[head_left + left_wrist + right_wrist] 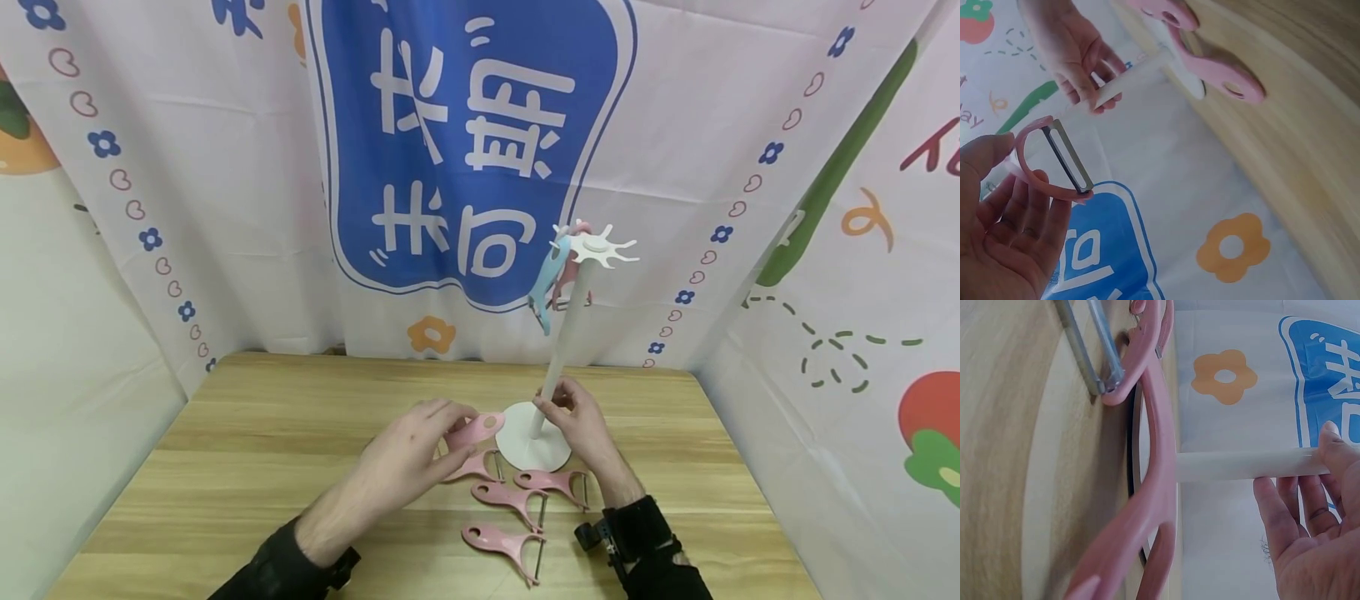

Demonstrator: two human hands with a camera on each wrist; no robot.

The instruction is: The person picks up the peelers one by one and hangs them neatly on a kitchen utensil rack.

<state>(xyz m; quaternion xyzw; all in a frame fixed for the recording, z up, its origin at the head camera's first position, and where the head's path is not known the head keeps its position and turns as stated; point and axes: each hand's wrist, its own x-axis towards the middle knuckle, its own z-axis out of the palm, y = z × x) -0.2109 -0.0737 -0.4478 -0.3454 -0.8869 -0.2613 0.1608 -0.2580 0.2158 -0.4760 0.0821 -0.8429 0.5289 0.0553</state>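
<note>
My left hand (pixel 408 450) pinches a pink Y-shaped peeler (pixel 483 427) by its blade end, just left of a white stand. In the left wrist view the slotted metal blade (pixel 1071 157) shows between the arms of the fork. My right hand (pixel 585 423) grips the lower part of the stand's upright white pole (pixel 567 333), above the round base (pixel 525 442). A blue peeler (pixel 549 275) and a pink peeler (pixel 566 279) hang from the branched white top (pixel 600 246). Several pink peelers (pixel 508 497) lie on the table near the base.
The wooden table (pixel 300 433) extends to both sides of the hands. Behind it hangs a white printed cloth (pixel 247 192) with a large blue panel, and the stand's top is in front of that cloth. A further peeler (pixel 498 542) lies closest to the table's front.
</note>
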